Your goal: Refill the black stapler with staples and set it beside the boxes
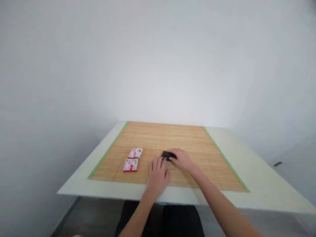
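A small black stapler lies on the bamboo mat, its jaw end pointing left. My right hand is wrapped round its right-hand end. Stretched out flat on the mat, my left hand has its fingertips at the stapler's left end; whether they press on a small part there is too fine to make out. To the left of my hands sit small red-and-white boxes: one pair nearer me and another pair just behind it.
The mat has green edging and covers the middle of a white table. A white wall rises behind the table's far edge. On the right wall shows a small dark slot. My legs in black are below the front edge.
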A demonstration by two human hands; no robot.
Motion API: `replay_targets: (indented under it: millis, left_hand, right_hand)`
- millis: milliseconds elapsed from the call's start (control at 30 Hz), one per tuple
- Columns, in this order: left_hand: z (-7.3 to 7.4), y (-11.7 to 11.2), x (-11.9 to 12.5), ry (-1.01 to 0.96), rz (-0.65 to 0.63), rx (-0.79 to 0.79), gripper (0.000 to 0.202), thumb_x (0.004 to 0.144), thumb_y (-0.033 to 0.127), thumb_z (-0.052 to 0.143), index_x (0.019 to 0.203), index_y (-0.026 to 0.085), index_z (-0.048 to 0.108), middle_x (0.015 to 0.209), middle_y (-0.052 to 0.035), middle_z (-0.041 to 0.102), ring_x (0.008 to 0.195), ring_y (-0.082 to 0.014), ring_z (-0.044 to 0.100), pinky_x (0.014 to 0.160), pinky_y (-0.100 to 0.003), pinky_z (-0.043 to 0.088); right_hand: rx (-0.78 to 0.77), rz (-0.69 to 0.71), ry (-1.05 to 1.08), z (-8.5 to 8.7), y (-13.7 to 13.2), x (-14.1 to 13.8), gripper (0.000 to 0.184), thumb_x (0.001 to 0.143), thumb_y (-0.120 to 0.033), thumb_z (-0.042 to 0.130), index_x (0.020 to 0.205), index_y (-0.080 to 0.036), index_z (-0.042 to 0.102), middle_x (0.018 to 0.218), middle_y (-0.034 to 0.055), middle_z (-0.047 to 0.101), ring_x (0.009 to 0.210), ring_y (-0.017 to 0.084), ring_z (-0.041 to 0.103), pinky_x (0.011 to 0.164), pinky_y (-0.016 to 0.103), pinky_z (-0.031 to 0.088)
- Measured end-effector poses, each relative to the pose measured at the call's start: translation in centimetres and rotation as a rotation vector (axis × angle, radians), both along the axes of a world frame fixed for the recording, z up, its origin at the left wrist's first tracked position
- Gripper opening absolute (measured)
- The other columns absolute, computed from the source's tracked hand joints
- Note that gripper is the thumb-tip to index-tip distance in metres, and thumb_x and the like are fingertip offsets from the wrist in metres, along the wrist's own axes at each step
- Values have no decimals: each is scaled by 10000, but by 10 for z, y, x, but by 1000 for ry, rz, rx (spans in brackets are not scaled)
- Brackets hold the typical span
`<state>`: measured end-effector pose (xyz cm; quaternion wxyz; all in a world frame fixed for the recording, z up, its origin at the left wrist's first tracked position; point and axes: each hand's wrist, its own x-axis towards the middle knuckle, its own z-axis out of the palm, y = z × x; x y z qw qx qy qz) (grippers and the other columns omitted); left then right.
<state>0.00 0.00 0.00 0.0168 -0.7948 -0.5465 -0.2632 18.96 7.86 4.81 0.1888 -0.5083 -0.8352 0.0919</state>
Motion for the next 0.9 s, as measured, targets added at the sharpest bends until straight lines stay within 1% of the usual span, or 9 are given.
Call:
replay_targets:
  millis: [167,267,367,467,567,633,700,800,900]
  left_hand:
    - [0,0,-1,2,23,-16,469,1010,350,468,1470,270,510,1498,-100,513,1388,-324,415,1232,-614,218]
    - [1,-1,-1,-4,38,-36,444,991,376,501,1420,278,557,1479,-103,532,1382,-343,420,1242,-639,157]
    - [3,-2,0,-18,54,-47,465,964,405,547,1412,281,567,1468,-107,542,1361,-360,435,1247,-654,94]
    - [3,0,1,-49,58,-55,514,942,392,582,1446,294,545,1473,-105,539,1359,-369,435,1247,-660,56]
    - [2,1,2,-94,46,-66,544,938,372,589,1475,316,522,1468,-99,543,1376,-373,420,1245,-664,46]
    - [1,2,2,-115,40,-70,545,938,370,592,1477,324,522,1456,-98,551,1369,-375,424,1243,-667,49]
    - [1,2,1,-126,38,-65,541,938,372,597,1472,328,525,1444,-99,559,1358,-376,432,1241,-674,55]
    - [-1,2,-1,-126,29,-46,525,947,364,590,1467,322,525,1448,-100,553,1360,-369,436,1240,-677,76]
    - [-3,4,-2,-128,-13,-44,512,965,341,562,1472,284,511,1465,-106,539,1359,-346,450,1240,-635,170]
  right_hand:
    - [9,-13,-3,0,1,-7,375,899,-335,710,1270,-283,695,1167,50,735,1080,240,641,951,346,445]
    - [52,-55,1,2,3,-29,301,860,-412,747,1106,-238,742,1116,74,703,1079,256,601,948,364,425]
    - [112,-98,6,10,3,-44,208,846,-391,745,956,-215,742,1131,93,656,1139,276,535,997,399,378]
    - [193,-160,61,22,0,-32,159,871,-351,690,937,-212,732,1113,94,636,1126,270,520,1016,408,356]
    - [288,-282,265,24,-9,3,210,887,-363,647,1000,-211,737,1039,84,651,1038,249,558,971,378,394]
    - [278,-412,460,14,-18,28,283,903,-412,618,1057,-208,740,1000,80,672,975,242,582,908,361,427]
    - [189,-535,673,-4,-28,48,364,916,-468,585,1117,-205,737,993,77,706,880,229,602,833,348,454]
    - [150,-634,771,-33,-43,62,495,963,-524,463,1201,-168,712,1044,110,739,882,248,634,807,364,480]
    - [137,-673,806,-52,-51,63,565,967,-567,424,1229,-156,709,1068,125,751,931,266,654,849,387,492]
